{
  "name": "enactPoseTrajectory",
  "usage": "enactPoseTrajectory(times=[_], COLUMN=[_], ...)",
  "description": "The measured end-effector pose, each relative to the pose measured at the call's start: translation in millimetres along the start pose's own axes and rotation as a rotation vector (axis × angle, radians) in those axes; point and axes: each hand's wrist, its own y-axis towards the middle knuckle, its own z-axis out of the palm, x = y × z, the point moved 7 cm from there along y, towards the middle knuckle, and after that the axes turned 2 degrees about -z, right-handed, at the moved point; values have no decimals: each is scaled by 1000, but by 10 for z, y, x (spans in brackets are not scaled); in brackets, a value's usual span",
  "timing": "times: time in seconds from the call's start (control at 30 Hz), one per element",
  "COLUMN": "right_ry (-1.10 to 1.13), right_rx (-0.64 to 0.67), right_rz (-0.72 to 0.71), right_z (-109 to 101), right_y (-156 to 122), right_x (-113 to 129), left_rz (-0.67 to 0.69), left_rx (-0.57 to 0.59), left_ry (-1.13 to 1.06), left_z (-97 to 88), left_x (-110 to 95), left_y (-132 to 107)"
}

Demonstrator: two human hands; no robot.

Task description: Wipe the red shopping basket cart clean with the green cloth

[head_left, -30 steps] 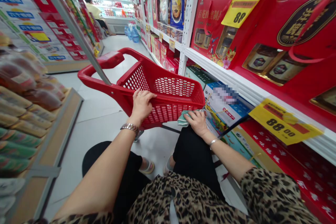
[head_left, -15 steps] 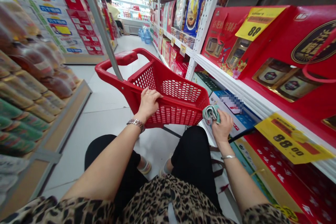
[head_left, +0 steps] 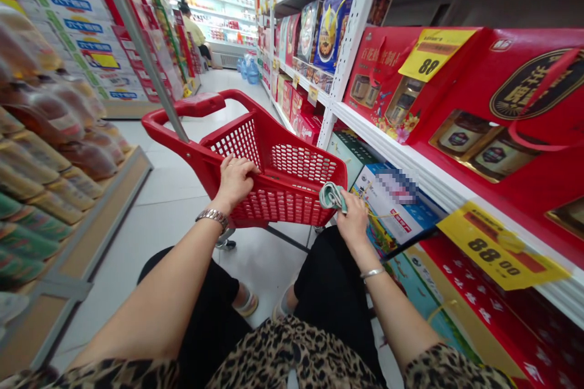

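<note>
Cloth (head_left: 332, 196) pinched in the closed right hand (head_left: 353, 219), long axis running sideways toward the red plastic shopping trolley (head_left: 310, 147), left hand (head_left: 235, 181) farther off, curled shut around the trolley's rim.

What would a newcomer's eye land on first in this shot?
The red shopping cart fills the middle, its rim gripped by the left hand. Beside it, the right hand holds a folded green cloth. On the right, red gift bags line a shelf above a yellow 88.00 price tag.
</note>
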Motion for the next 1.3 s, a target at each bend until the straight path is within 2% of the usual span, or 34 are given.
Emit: enactPoseTrajectory(times=[0.13,0.3,0.37,0.43,0.5,0.53,0.57,0.6,0.67,0.73,0.8,1.0,1.13,1.3], right_ry=[-17,-96,-118,-120,-112,-107,-103,-100,-96,-95,-90,-46,-3,67], right_rx=[79,305,388,453,501,523,542,561,595,612,606,513,404,271], right_rz=[-42,-102,-120,-127,-126,-126,-127,-129,-140,-160,-188,-250,-336,-442], right_z=[79,205,254,305,355,379,400,420,452,475,492,553,574,530], right_y=[-13,56,107,164,221,248,271,292,321,338,343,243,32,-221], right_x=[352,741,857,949,1026,1062,1099,1136,1209,1278,1338,1452,1551,1573], left_rz=[-41,-100,-125,-187,-378,-515,-665,-793,-932,-966,-961,-901,-862,-862], left_rx=[-18,-30,-55,-171,-404,-474,-494,-458,-342,-265,-256,-231,-228,-158], left_ry=[21,52,52,35,12,-10,-48,-99,-198,-260,-286,-354,-378,-385], left_z=[-91,-243,-307,-397,-507,-505,-455,-363,-160,-20,30,1,-64,-90], left_x=[270,590,616,577,557,564,582,595,600,614,658,853,1007,1187], left_y=[40,37,-44,-186,-394,-500,-591,-649,-674,-638,-612,-641,-655,-651])
